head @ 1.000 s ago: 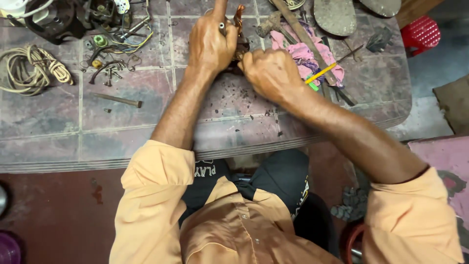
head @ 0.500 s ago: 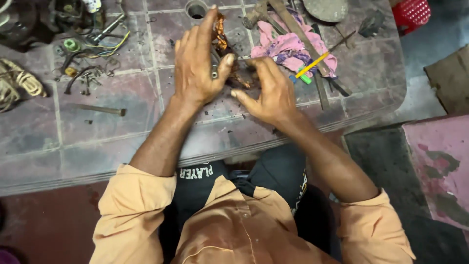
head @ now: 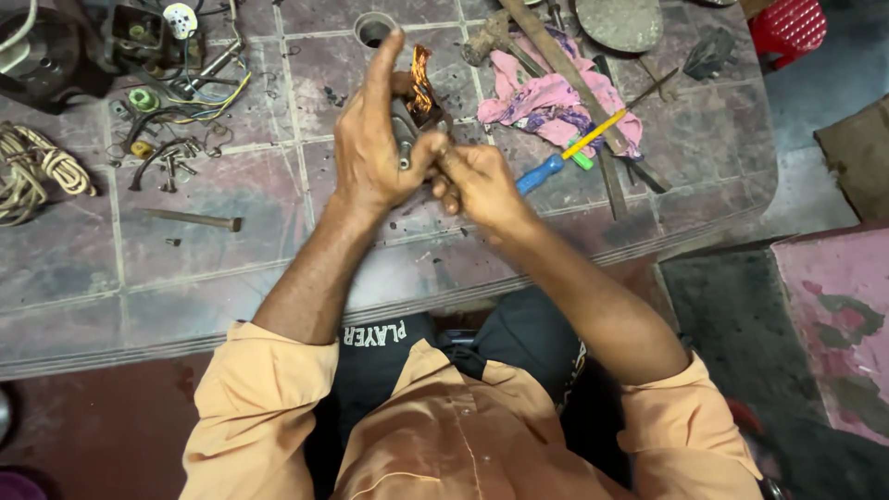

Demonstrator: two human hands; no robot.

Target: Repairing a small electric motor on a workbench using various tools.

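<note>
My left hand (head: 375,148) grips a small dark metal motor part with a copper wire coil (head: 421,88) at its top, held upright above the tiled bench (head: 231,259). My right hand (head: 477,185) is pressed against the lower side of the same part, fingers pinched on it. What sits between the fingers is hidden.
A pink rag (head: 556,97), a blue and yellow screwdriver (head: 560,157), a hammer (head: 500,37) and long metal bars lie right of the hands. At left are a bolt (head: 190,218), loose screws, wires (head: 176,102) and a rope coil (head: 37,176). A red stool (head: 787,26) stands far right.
Both hands have lifted the coil part slightly and drawn closer together. The right hand now pinches at the part's lower side instead of cupping it.
</note>
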